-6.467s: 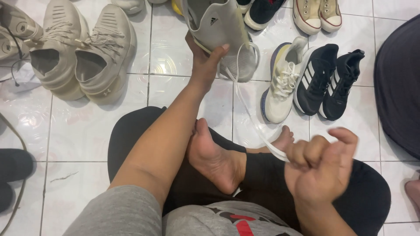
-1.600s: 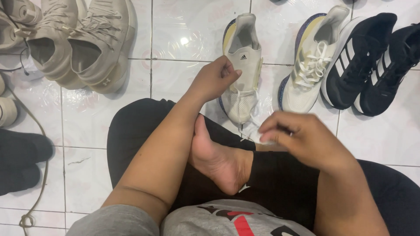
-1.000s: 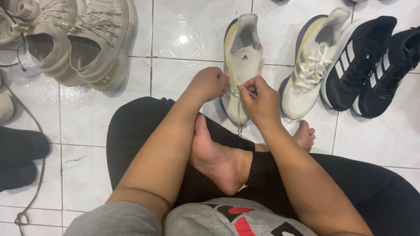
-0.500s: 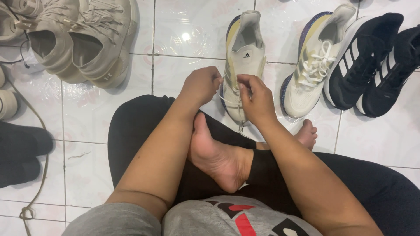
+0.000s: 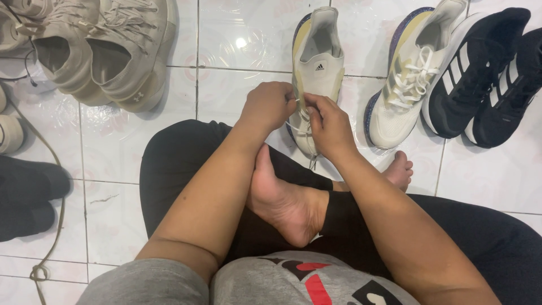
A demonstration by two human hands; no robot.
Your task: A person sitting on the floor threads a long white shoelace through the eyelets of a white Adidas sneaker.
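I sit cross-legged on a white tiled floor, bare feet tucked in front of me. A cream running shoe (image 5: 317, 59) lies on the tiles with its toe toward me. My left hand (image 5: 270, 104) pinches the white lace (image 5: 298, 125) at the shoe's left eyelets. My right hand (image 5: 327, 125) grips the same lace over the shoe's forefoot, fingertips meeting the left hand's. The lace tail hangs below the toe. Both hands hide most of the lacing area.
The matching laced cream shoe (image 5: 407, 79) stands to the right, beside a pair of black striped sneakers (image 5: 485, 73). A beige pair (image 5: 107, 51) sits at the upper left. Dark footwear (image 5: 25, 197) and a loose tan cord (image 5: 53, 226) lie at the left edge.
The shoe went from held up in my left hand to lying on the floor. My right hand came from pulling the lace out wide to working it at the eyelets beside the left.
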